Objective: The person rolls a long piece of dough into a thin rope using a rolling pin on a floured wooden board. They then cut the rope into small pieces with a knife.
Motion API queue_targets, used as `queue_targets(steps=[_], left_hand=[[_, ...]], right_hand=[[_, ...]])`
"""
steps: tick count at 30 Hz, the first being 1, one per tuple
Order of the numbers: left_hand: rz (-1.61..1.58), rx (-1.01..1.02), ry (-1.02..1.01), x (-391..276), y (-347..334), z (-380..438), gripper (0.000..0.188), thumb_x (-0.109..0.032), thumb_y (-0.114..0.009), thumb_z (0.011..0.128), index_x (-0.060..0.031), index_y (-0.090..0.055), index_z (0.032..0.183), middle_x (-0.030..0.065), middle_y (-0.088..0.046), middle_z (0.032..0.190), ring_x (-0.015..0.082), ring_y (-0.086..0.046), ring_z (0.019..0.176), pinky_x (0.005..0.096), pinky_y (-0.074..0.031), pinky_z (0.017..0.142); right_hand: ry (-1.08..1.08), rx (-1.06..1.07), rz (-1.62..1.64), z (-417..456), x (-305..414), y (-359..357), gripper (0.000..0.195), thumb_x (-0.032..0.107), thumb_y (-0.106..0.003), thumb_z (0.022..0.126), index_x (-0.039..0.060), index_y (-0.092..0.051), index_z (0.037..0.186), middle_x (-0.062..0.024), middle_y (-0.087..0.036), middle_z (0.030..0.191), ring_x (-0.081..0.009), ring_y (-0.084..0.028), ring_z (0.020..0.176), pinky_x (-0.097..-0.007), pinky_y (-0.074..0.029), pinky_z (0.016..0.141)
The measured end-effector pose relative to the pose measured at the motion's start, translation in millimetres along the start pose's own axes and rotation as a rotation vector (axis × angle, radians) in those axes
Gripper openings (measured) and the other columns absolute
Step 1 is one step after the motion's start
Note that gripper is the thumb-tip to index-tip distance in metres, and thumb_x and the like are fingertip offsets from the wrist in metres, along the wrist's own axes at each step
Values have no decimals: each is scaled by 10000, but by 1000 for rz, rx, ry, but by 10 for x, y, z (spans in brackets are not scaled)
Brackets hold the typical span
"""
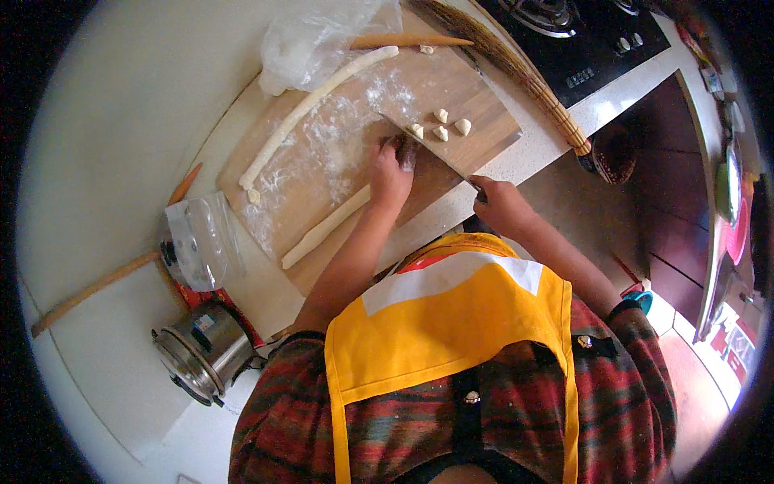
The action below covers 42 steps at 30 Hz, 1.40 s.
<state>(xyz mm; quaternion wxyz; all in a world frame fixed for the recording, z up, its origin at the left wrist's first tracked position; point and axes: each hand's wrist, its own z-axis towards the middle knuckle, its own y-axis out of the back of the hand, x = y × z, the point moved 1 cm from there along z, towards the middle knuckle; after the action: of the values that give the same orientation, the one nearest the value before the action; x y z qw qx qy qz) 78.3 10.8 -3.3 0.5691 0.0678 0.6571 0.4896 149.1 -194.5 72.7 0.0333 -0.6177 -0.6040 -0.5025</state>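
Note:
A long dough roll (329,233) lies on the near part of a floured wooden board (320,151), its right end running under my left hand (392,172). That hand rests over the roll with its fingers curled beside the blade; its grip is partly hidden. My right hand (502,202) is closed around the handle of a knife (441,158), whose blade stands edge-down across the board. Right beyond the blade lie several small cut dough pieces (463,127). A second, longer dough roll (308,103) curves along the far side, with a dough bit (253,196) at its lower end.
A wooden rolling pin (411,41) and a clear plastic bag (308,48) lie at the board's far edge. A straw whisk broom (532,85) lies between board and black gas hob (580,48). At left stand a plastic-covered container (199,242) and a steel pot (208,351).

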Motion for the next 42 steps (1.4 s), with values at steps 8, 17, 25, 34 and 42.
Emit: queue_targets(steps=[8,17,25,34,42], left_hand=[[3,27,-162,59,88,-105,221,-97,-668,778,4,-641,972,194,-596,936,381,-573,869,448,-479,765],[-129,33,-138,75,-47,-190,173,-84,-668,774,-25,-624,930,163,-593,928,370,-559,873,462,-464,762],[-183,105,-79,171,-126,-213,232,-93,-679,760,-43,-632,981,182,-591,994,392,-533,933,473,-452,801],[175,-35,-224,104,-21,-248,315,-109,-711,739,-22,-597,1020,198,-578,1029,400,-535,954,471,-447,827],[-90,28,-128,287,62,-189,262,-44,-673,752,-8,-633,1008,182,-596,948,371,-577,870,421,-479,745]], right_hand=[[-27,63,45,-405,88,164,423,70,-560,782,31,-561,1203,-264,-637,878,-403,-641,801,-456,-509,733],[67,-16,7,-554,13,15,468,70,-567,777,20,-552,1242,-259,-634,898,-370,-644,790,-413,-506,720],[-15,59,23,-517,104,73,445,76,-567,777,28,-569,1220,-245,-644,854,-378,-645,768,-414,-508,709],[-31,30,79,-291,18,-105,356,88,-564,811,34,-573,1163,-268,-640,940,-444,-625,864,-473,-508,763],[-48,8,34,-509,108,-26,456,75,-570,804,-1,-538,1252,-254,-637,882,-348,-637,749,-402,-503,716]])
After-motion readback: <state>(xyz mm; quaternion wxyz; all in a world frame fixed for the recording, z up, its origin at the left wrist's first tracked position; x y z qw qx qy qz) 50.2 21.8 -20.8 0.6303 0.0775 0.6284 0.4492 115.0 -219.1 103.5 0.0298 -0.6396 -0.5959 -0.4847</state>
